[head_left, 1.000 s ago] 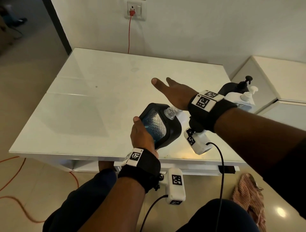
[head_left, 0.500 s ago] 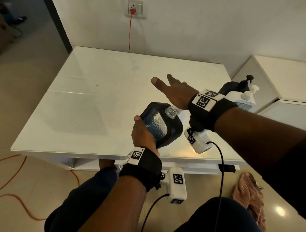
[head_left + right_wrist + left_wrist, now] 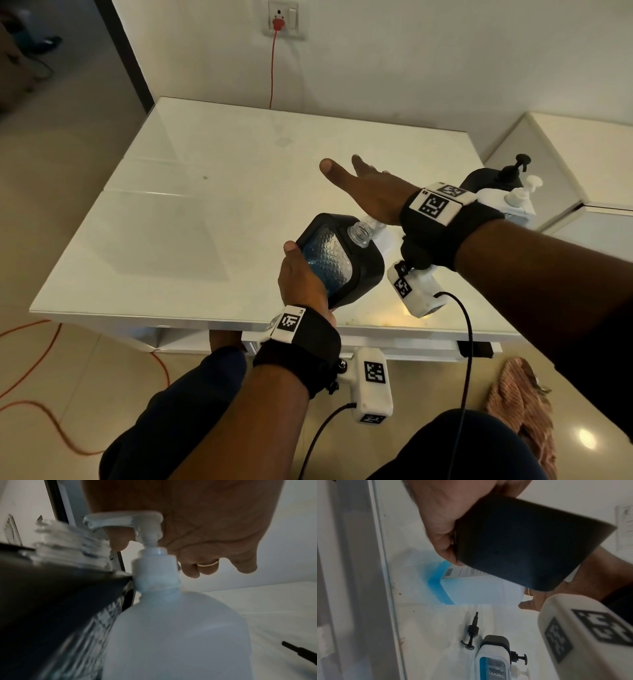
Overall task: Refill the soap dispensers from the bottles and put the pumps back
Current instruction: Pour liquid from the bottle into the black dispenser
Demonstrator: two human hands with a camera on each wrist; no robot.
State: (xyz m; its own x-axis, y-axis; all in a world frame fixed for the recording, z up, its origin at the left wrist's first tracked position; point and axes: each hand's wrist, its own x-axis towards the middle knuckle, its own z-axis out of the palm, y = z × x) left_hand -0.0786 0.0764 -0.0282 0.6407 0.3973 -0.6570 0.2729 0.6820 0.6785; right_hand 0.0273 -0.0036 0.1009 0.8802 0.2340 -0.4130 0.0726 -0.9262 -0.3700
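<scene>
Hardly anything has shifted vs a sec ago: dispenser sits at the same tilt, right palm has crept slightly fwd over the pump head.

Left to right:
- Left hand wraps the dispenser low on its black shell, thumb on the front edge, fingers curled round the back. It's lifted off the table, near the front edge, open threaded neck angled toward the refill bottle.
- Dispenser: hard shell w/ clear textured window, blue soap partway up. We judge it rigid and moderately heavy, more so as it fills. Shell looks smooth, so soap drips would make it slippery. Best hold is where we have it, mid-to-low on the body. Neck is clear plastic or glass, can't tell, so don't knock it on the spout.
- Refill bottle stands on the table just beside the dispenser. Translucent plastic, prob squashy if gripped hard, low level of blue liquid in the left wrist view, so light and tippy. Pump head is the contact point.
- Right hand lies flat, fingers straight and released, palm on top of the pump head, gripping nothing.
- Loose black pump lies on the table, apart from both.
- Far right: another dispenser and a second white bottle, both w/ pumps on.
</scene>
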